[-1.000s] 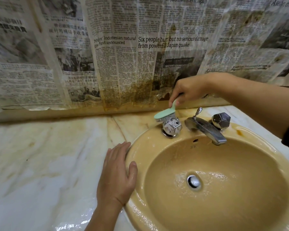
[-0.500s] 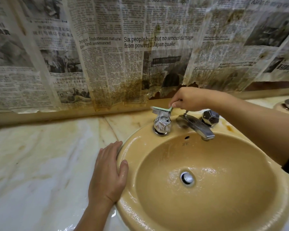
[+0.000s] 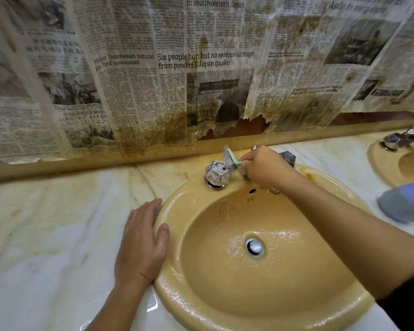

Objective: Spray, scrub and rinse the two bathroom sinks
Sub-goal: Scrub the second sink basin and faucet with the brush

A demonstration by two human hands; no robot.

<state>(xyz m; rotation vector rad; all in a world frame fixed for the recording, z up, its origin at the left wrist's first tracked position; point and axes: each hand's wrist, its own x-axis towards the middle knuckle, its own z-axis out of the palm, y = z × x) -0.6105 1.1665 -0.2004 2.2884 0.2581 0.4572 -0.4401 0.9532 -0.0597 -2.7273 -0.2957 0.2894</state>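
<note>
A tan oval sink [image 3: 316, 314] is set in a marble counter [image 3: 46, 223], its basin wet and foamy around the chrome drain [image 3: 255, 247]. My right hand [image 3: 265, 168] grips a small green brush [image 3: 232, 158] between the left chrome faucet knob [image 3: 216, 174] and the spout, which my hand mostly hides. The right knob [image 3: 288, 157] peeks out behind my hand. My left hand [image 3: 141, 240] lies flat on the sink's left rim, fingers straight. A second tan sink [image 3: 378, 161] with its own chrome tap [image 3: 397, 138] shows at the far right.
Stained, torn newspaper [image 3: 201, 80] covers the wall behind the counter above a beige ledge. A blurred blue and grey object [image 3: 406, 201] lies on the counter between the two sinks. Marble stretches to the left of the sink.
My right hand has shifted right and forward with the brush, from over the left knob to the gap beside the spout, now covering the spout. The view has tilted, bringing in the second sink.
</note>
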